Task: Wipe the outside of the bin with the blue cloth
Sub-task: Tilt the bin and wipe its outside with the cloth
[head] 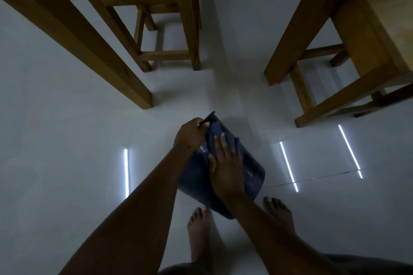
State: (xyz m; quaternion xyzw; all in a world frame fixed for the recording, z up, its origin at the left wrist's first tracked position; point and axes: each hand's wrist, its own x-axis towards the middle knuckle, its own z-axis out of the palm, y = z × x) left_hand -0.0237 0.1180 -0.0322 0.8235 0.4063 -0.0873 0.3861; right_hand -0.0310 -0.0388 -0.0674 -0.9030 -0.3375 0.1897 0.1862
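Observation:
A dark blue bin (250, 174) is tipped over, its rim pointing away from me and its base near my feet. My left hand (190, 135) grips the bin's far rim at the upper left. My right hand (224, 163) lies flat on the bin's upturned side, fingers spread, pressing the blue cloth (218, 135) against it. The cloth bunches up beyond my fingertips, close to the left hand. Most of the bin's near side is hidden by my right hand and forearm.
The floor is pale glossy tile with bright strip-light reflections (126, 172). My bare feet (199, 230) stand just behind the bin. A wooden table leg (89, 51) and stool (165, 29) stand ahead left, another wooden stool (357, 62) ahead right.

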